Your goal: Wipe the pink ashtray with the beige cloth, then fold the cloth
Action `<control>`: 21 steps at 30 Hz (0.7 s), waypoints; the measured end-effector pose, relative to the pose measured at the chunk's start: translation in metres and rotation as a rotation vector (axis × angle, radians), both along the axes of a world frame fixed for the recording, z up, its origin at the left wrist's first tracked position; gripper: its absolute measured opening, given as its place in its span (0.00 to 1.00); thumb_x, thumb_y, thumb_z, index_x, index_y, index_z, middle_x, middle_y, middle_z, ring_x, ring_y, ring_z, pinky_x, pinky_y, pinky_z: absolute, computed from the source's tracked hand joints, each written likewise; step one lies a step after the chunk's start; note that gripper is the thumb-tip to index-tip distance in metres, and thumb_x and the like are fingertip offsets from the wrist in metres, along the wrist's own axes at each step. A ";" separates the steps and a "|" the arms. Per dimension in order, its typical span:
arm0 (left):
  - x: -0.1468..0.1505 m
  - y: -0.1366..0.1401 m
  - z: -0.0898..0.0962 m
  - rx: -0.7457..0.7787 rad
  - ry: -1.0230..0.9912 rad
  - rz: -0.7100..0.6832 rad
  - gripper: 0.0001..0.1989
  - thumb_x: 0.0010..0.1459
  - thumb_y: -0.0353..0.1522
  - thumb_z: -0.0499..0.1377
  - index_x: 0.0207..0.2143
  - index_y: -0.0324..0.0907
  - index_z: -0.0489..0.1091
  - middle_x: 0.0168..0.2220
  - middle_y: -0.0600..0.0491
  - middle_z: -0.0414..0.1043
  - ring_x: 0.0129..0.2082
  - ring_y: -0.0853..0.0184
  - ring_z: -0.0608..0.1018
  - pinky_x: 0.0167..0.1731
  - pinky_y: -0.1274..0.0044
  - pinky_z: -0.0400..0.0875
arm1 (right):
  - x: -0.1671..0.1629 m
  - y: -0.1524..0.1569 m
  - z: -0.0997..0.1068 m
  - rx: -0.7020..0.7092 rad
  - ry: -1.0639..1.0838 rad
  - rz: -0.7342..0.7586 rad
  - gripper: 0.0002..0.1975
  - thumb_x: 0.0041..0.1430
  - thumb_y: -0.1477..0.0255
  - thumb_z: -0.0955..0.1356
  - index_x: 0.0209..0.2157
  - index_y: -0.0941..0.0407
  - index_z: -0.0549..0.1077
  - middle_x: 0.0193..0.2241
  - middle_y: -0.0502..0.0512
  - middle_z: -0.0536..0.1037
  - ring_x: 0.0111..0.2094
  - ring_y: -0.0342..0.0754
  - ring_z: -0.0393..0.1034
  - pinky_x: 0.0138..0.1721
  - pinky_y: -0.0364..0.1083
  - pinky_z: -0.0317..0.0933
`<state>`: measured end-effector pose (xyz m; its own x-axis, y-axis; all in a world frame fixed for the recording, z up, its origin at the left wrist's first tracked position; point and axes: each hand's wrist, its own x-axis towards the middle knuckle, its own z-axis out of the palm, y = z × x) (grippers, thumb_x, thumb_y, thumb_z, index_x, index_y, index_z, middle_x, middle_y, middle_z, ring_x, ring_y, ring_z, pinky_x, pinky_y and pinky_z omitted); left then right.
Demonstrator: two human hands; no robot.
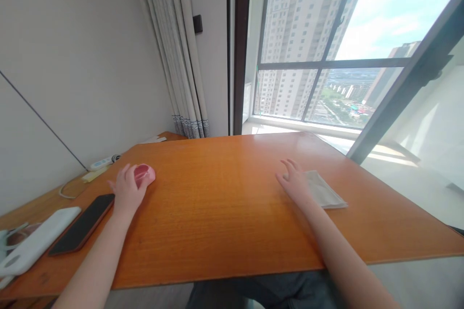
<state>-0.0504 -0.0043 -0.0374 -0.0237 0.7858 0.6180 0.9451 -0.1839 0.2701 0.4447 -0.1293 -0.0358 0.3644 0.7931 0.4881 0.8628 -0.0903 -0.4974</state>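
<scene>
My left fingers (126, 172) pinch a rounded pink object (151, 173), which slackening could drop; my right fingers (289, 165) spread near folded pale-grey cloth (324, 191).

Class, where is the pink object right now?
In the head view, the pink object is on the left, at the person's left hand, beyond and right of the dark phone.

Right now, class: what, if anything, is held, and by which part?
The left hand apparently holds the pink object by its left side; the right hand, nothing.
</scene>
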 end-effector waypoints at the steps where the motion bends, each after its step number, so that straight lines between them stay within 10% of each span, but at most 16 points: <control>1: 0.007 -0.006 0.000 0.052 -0.025 -0.061 0.23 0.59 0.42 0.46 0.52 0.37 0.59 0.57 0.38 0.58 0.59 0.52 0.58 0.56 0.55 0.50 | 0.022 -0.008 -0.004 -0.095 -0.048 -0.150 0.27 0.54 0.61 0.62 0.54 0.59 0.63 0.55 0.68 0.62 0.57 0.62 0.54 0.56 0.63 0.47; 6: 0.063 -0.027 -0.001 -0.050 -0.133 -0.443 0.15 0.59 0.41 0.48 0.41 0.42 0.65 0.54 0.45 0.62 0.55 0.59 0.65 0.54 0.65 0.59 | 0.106 -0.036 -0.021 -0.480 -0.043 -0.509 0.33 0.56 0.53 0.57 0.55 0.62 0.62 0.51 0.75 0.66 0.53 0.68 0.60 0.47 0.65 0.55; 11: 0.132 -0.049 0.003 -0.308 -0.186 -0.723 0.13 0.59 0.39 0.48 0.36 0.42 0.68 0.51 0.47 0.66 0.52 0.62 0.68 0.54 0.67 0.60 | 0.129 -0.033 -0.021 -0.682 0.121 -0.414 0.27 0.49 0.58 0.65 0.44 0.64 0.71 0.43 0.73 0.73 0.45 0.66 0.68 0.42 0.58 0.62; 17: 0.185 -0.084 -0.004 -0.682 -0.327 -0.991 0.16 0.58 0.42 0.51 0.42 0.43 0.69 0.41 0.49 0.74 0.43 0.64 0.74 0.47 0.71 0.66 | 0.058 -0.019 0.010 -0.381 0.493 0.014 0.17 0.51 0.66 0.65 0.42 0.58 0.71 0.40 0.62 0.77 0.41 0.56 0.72 0.40 0.50 0.64; 21: 0.213 -0.092 -0.015 -0.811 -0.842 -0.946 0.24 0.55 0.47 0.54 0.49 0.43 0.66 0.50 0.45 0.70 0.50 0.61 0.71 0.52 0.69 0.62 | -0.037 -0.010 0.032 -0.196 0.942 0.414 0.21 0.50 0.61 0.67 0.46 0.53 0.68 0.42 0.56 0.76 0.42 0.53 0.72 0.41 0.50 0.65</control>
